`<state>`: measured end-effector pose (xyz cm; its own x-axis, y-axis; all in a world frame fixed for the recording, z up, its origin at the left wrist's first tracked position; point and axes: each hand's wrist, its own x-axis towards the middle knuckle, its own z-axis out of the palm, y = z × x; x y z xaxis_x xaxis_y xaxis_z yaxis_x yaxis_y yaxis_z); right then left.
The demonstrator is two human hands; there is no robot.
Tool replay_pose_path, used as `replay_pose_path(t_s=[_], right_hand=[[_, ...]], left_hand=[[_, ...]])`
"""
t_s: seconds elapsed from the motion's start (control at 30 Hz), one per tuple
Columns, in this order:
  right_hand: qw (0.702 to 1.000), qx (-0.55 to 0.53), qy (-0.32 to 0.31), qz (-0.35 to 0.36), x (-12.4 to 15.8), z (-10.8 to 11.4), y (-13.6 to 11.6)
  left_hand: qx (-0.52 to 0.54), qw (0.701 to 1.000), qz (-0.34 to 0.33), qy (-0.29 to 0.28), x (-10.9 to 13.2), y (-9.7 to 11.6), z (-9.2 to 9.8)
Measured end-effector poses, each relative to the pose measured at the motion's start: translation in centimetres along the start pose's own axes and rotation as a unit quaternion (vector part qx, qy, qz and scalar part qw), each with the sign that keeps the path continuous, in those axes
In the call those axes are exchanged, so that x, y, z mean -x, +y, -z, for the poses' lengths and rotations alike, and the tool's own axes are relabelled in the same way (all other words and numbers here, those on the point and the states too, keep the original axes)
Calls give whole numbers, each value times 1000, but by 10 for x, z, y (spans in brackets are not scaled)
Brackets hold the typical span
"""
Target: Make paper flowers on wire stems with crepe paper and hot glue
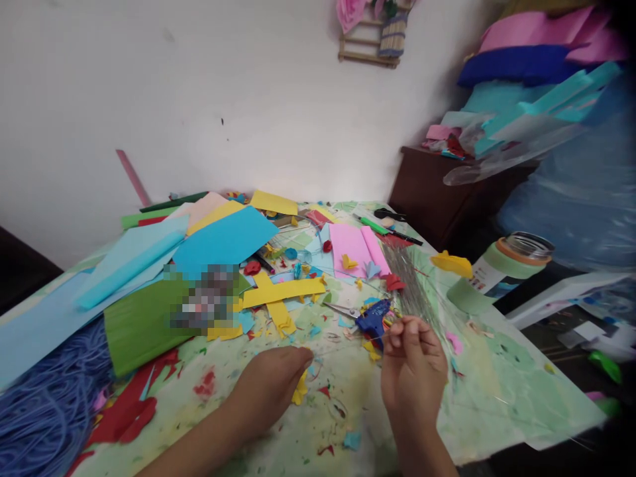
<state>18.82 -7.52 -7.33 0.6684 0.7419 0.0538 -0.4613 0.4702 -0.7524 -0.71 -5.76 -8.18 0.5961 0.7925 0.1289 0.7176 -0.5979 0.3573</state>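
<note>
My left hand [273, 384] is closed in a pinch over the near middle of the table. My right hand [415, 364] is pinched too, thumb against fingers, with the palm side partly turned up. A very thin wire [350, 348] runs between the two sets of fingertips. A yellow paper flower [299, 391] shows just beside my left fingertips; whether it touches them I cannot tell. Just beyond my right hand lie a blue tool [373, 318], apparently a glue gun, and scissors [345, 309] with parted blades. A bundle of thin wires [407, 275] lies farther back.
Coloured paper sheets [226, 238] and yellow crepe strips [283, 293] cover the back left. Blue cord [44, 404] heaps at the left edge. A green bottle [507, 268] without a lid stands at the right. Red scraps [126, 417] and small paper bits litter the cloth.
</note>
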Motion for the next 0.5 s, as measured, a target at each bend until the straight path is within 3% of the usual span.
replay_pose_path(t_s=[0.17, 0.3, 0.5], right_hand=[[999, -29, 23, 35, -10, 14, -18], [997, -32, 19, 65, -13, 24, -25], [997, -12, 10, 75, -11, 28, -27]], left_hand=[[-1, 999, 17, -39, -15, -6, -2], [-15, 996, 69, -51, -24, -15, -1], [-64, 990, 128, 15, -58, -38, 3]])
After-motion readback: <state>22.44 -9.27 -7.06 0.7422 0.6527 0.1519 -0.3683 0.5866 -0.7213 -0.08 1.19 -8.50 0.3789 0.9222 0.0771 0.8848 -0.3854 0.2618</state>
